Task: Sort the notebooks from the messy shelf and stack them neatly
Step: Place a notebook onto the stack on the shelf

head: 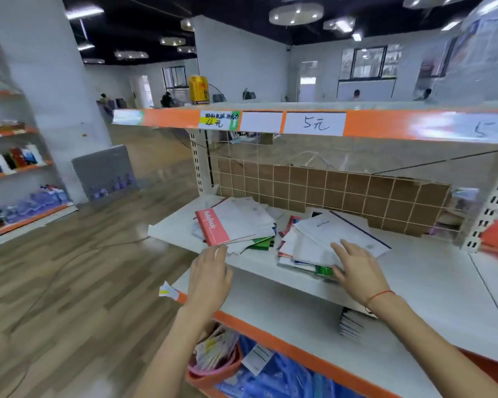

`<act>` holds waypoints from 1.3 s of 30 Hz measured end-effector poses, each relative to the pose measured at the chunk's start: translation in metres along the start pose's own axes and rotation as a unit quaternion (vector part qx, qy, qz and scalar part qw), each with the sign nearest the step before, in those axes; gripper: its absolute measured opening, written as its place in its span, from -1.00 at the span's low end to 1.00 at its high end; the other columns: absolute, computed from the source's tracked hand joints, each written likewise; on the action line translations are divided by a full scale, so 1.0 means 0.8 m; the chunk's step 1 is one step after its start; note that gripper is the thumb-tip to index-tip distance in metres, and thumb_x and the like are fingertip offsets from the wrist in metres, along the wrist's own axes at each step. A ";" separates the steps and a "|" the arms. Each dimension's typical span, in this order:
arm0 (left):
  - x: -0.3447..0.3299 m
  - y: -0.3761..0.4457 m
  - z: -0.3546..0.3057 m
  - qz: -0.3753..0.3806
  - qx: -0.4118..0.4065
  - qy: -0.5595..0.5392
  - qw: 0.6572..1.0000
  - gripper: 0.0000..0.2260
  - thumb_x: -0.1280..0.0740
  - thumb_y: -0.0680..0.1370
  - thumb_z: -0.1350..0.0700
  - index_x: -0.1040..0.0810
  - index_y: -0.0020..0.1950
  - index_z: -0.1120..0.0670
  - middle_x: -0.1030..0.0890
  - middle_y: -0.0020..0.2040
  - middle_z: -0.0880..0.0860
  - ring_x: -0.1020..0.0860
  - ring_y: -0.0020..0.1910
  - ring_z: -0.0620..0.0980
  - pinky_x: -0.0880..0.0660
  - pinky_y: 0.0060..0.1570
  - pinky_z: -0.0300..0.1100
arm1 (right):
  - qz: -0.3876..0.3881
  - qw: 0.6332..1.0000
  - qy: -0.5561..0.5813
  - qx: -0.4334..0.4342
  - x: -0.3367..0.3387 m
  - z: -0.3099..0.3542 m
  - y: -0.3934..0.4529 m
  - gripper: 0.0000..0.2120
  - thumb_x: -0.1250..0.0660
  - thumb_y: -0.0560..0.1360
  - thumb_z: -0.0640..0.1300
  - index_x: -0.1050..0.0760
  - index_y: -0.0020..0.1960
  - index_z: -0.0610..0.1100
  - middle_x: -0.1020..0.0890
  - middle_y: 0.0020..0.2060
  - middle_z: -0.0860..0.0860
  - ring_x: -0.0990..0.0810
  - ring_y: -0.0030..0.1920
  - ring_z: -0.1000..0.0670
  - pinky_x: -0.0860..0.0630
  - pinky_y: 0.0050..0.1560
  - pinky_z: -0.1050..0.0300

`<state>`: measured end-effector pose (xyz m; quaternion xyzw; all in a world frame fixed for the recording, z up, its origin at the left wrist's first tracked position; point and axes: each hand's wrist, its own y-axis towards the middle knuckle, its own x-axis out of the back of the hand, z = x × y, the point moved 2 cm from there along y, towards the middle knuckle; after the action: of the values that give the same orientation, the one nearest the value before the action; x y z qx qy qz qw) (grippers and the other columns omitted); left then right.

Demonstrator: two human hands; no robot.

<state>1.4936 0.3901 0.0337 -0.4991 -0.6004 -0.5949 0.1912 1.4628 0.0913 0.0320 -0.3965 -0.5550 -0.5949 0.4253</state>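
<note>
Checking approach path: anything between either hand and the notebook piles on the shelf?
Nothing visible. The left hand reaches the corner of the red-spined notebook on the left pile; the right hand rests flat on the right pile.

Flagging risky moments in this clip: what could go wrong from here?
The right pile is fanned loosely and juts over the shelf edge under the right hand; a push might spill it. The left hand reaches the left pile, whose lower books poke out crookedly and could slide.
</note>
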 end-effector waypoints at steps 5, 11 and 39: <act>-0.030 0.029 0.026 0.045 -0.023 0.000 0.999 -0.60 -0.50 0.30 0.27 -0.56 0.13 0.22 -0.60 0.00 0.17 -0.59 -0.05 0.19 -0.54 -0.14 0.02 | 0.058 0.996 -0.037 -0.064 -0.012 -0.017 0.021 -0.45 -0.13 0.59 0.03 -0.08 0.50 -0.14 -0.16 0.49 -0.14 -0.18 0.46 -0.10 -0.14 0.44 0.04; -0.071 0.071 0.036 0.101 0.011 0.006 0.995 -0.54 -0.30 0.55 0.07 -0.36 0.41 0.18 -0.45 0.31 0.15 -0.40 0.30 0.15 -0.36 0.25 0.03 | 0.095 0.988 -0.059 -0.107 -0.032 -0.030 0.058 -0.44 -0.06 0.58 0.18 -0.11 0.43 -0.15 -0.32 0.34 -0.11 -0.31 0.35 -0.10 -0.28 0.33 0.00; -0.128 0.174 0.061 0.211 -0.029 0.088 0.973 -0.62 -0.21 0.60 -0.08 -0.35 0.33 0.11 -0.55 0.18 0.10 -0.52 0.12 0.08 -0.44 0.03 -0.13 | 0.092 0.981 -0.168 0.025 -0.059 0.021 0.106 -0.44 -0.09 0.57 -0.31 0.05 0.50 -0.33 -0.56 0.05 -0.20 -0.55 0.04 -0.15 -0.45 -0.10 0.01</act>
<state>1.6701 0.3672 0.0112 -0.5653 -0.4448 -0.5998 0.3504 1.5585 0.1092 0.0158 -0.5297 -0.5942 -0.4639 0.3889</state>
